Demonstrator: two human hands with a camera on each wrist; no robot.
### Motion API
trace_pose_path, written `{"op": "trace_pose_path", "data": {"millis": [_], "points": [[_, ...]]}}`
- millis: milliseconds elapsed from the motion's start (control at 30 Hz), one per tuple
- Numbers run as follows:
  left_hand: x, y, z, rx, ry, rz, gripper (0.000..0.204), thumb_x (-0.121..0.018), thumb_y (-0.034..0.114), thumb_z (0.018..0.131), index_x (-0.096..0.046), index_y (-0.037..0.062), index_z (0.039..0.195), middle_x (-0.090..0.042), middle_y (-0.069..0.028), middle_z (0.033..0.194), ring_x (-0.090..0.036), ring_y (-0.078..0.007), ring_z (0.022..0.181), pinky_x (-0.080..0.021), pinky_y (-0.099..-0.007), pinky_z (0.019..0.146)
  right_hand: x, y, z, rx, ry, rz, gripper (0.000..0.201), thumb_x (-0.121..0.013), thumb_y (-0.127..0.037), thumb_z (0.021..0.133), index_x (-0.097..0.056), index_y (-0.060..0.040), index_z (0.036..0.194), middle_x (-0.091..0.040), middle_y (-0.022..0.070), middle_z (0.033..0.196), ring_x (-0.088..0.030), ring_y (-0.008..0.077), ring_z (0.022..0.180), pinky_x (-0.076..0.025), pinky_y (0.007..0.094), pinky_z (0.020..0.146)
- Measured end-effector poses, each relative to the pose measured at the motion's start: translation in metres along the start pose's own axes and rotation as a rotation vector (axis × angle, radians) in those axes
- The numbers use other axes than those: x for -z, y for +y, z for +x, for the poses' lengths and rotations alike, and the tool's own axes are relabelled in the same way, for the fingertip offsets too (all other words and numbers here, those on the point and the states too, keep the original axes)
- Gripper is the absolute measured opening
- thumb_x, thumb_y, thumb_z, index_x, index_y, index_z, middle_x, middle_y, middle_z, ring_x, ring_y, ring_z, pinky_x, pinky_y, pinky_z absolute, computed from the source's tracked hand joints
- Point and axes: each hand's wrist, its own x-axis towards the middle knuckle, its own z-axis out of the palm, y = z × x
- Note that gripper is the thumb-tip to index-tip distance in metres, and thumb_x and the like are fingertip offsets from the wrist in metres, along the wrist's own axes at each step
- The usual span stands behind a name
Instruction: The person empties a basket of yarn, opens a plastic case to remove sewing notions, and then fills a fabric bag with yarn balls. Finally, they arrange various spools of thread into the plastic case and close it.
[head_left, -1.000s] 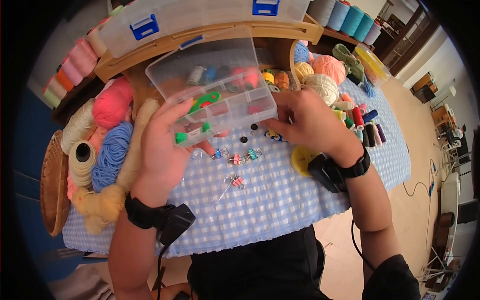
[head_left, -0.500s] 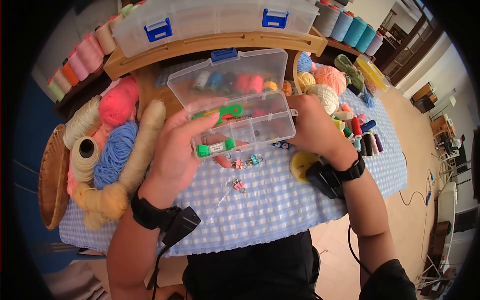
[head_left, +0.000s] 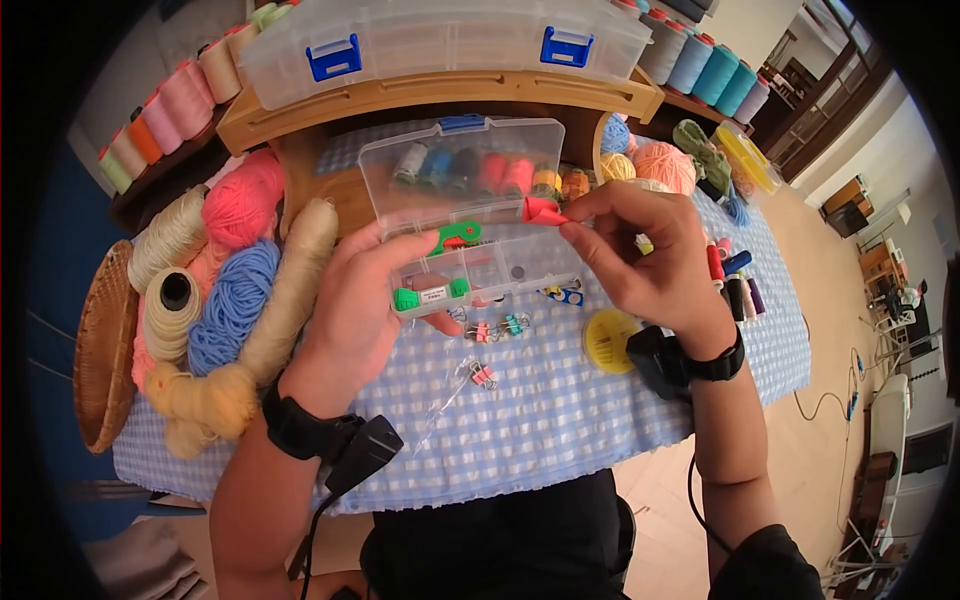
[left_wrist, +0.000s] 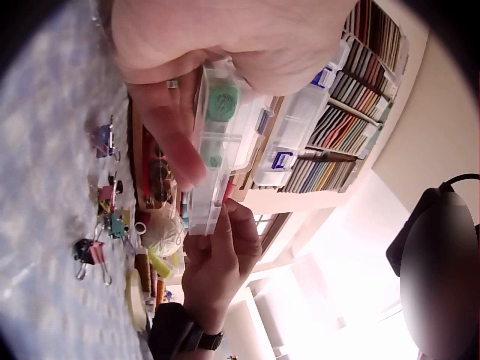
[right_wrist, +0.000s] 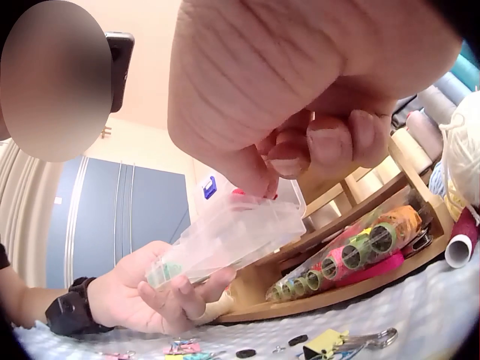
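My left hand [head_left: 350,310] holds a clear divided plastic box [head_left: 500,265] above the cloth, its lid [head_left: 460,165] raised. Inside lie a green tool [head_left: 458,236] and a green item with a white label [head_left: 432,294]. Between thumb and fingers, my right hand [head_left: 650,250] pinches a small red piece [head_left: 542,211] over the box's right rear part. In the right wrist view the left hand [right_wrist: 142,292] supports the box [right_wrist: 232,244] from below. The left wrist view shows the right hand [left_wrist: 217,262] at the box's far end.
Binder clips [head_left: 482,374] and a round yellow case [head_left: 610,340] lie on the checked cloth [head_left: 520,430]. Yarn [head_left: 232,300] and a wicker basket [head_left: 105,345] stand left. Thread spools [head_left: 738,285] lie right. Behind is a wooden shelf [head_left: 440,98] bearing a large clear case [head_left: 450,50].
The right hand has risen from beside and behind the box and now shows a red piece in its fingers. The left hand has moved the box rightward and tilted it toward the head view.
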Motion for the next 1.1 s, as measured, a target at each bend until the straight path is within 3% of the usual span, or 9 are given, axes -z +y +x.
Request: {"op": "trace_pose_path", "data": {"millis": [333, 467, 567, 633, 667, 733, 800, 867, 1100], "points": [[0.001, 0.001, 0.0, -0.016, -0.008, 0.01, 0.037, -0.055, 0.016, 0.099, -0.054, -0.0032, 0.131, -0.068, -0.02, 0.123, -0.074, -0.0379, 0.091, -0.057, -0.0387, 0.054, -0.001, 0.0, -0.002, -0.14, -0.003, 0.086, 0.004, -0.072, -0.003, 0.091, -0.073, 0.0007, 0.094, -0.061, -0.0035, 0.066, -0.049, 0.0006, 0.054, -0.036, 0.0212, 0.05], [-0.003, 0.005, -0.001, -0.087, 0.08, 0.003, 0.037, -0.055, 0.018, 0.099, -0.055, -0.0016, 0.131, -0.069, -0.0211, 0.121, -0.074, -0.0381, 0.092, -0.055, -0.0371, 0.053, 0.0, 0.004, -0.001, -0.255, 0.083, 0.066, 0.006, -0.072, -0.006, 0.087, -0.07, -0.0001, 0.089, -0.056, -0.0001, 0.055, -0.049, 0.0027, 0.049, -0.038, 0.0255, 0.047], [0.001, 0.005, 0.001, -0.122, 0.096, 0.01, 0.037, -0.054, 0.018, 0.099, -0.055, -0.0016, 0.131, -0.069, -0.0208, 0.122, -0.074, -0.0389, 0.093, -0.055, -0.0374, 0.053, 0.007, 0.007, -0.002, -0.329, -0.045, 0.03, 0.013, -0.076, -0.008, 0.081, -0.071, 0.0, 0.09, -0.06, 0.0031, 0.057, -0.055, 0.0092, 0.048, -0.042, 0.0283, 0.048], [0.003, 0.008, 0.001, -0.142, 0.071, 0.025, 0.036, -0.053, 0.017, 0.1, -0.054, -0.0036, 0.13, -0.068, -0.0203, 0.124, -0.074, -0.0399, 0.097, -0.057, -0.0392, 0.054, 0.012, 0.006, -0.001, -0.309, -0.436, -0.095, 0.02, -0.081, -0.011, 0.081, -0.072, 0.0006, 0.095, -0.062, 0.0008, 0.061, -0.057, 0.0073, 0.055, -0.043, 0.0248, 0.053], [0.002, 0.009, 0.0, -0.128, 0.082, 0.017, 0.036, -0.053, 0.016, 0.1, -0.054, -0.0036, 0.13, -0.068, -0.0201, 0.124, -0.074, -0.0399, 0.098, -0.057, -0.0392, 0.054, 0.011, 0.004, -0.001, -0.304, -0.433, -0.098, 0.02, -0.081, -0.011, 0.081, -0.072, 0.0006, 0.095, -0.062, 0.0008, 0.061, -0.057, 0.0073, 0.055, -0.043, 0.0248, 0.053], [0.0, 0.01, 0.0, -0.114, 0.095, 0.007, 0.036, -0.053, 0.016, 0.099, -0.054, -0.0036, 0.13, -0.068, -0.0198, 0.124, -0.073, -0.04, 0.098, -0.057, -0.0392, 0.054, 0.009, 0.003, -0.002, -0.323, -0.549, -0.091, 0.023, -0.082, -0.014, 0.074, -0.073, -0.0003, 0.091, -0.067, 0.009, 0.062, -0.066, 0.0239, 0.057, -0.05, 0.0342, 0.058], [-0.002, 0.009, -0.001, -0.135, 0.151, 0.006, 0.041, -0.056, 0.022, 0.099, -0.056, -0.001, 0.132, -0.071, -0.0224, 0.118, -0.075, -0.0367, 0.088, -0.052, -0.0342, 0.052, 0.008, 0.004, -0.002, -0.346, -0.557, -0.08, 0.024, -0.083, -0.014, 0.074, -0.073, -0.0003, 0.091, -0.065, 0.0079, 0.061, -0.067, 0.0225, 0.059, -0.05, 0.0336, 0.058], [0.001, 0.008, 0.0, -0.143, 0.145, -0.007, 0.041, -0.056, 0.022, 0.099, -0.055, -0.0011, 0.133, -0.071, -0.0224, 0.118, -0.075, -0.0364, 0.088, -0.052, -0.0341, 0.052, 0.006, 0.013, -0.005, -0.251, -0.54, -0.065, 0.024, -0.084, -0.011, 0.078, -0.072, -0.001, 0.097, -0.061, 0.0017, 0.061, -0.058, 0.0106, 0.056, -0.044, 0.0267, 0.053], [0.001, 0.006, 0.002, -0.133, 0.13, 0.02, 0.04, -0.055, 0.021, 0.1, -0.055, 0.0003, 0.134, -0.07, -0.0213, 0.119, -0.074, -0.0354, 0.091, -0.052, -0.034, 0.053, 0.016, -0.004, 0.0, -0.419, -0.395, 0.093, 0.02, -0.081, -0.006, 0.08, -0.068, -0.0016, 0.094, -0.056, -0.0057, 0.063, -0.05, 0.0045, 0.054, -0.039, 0.0221, 0.052]]}}
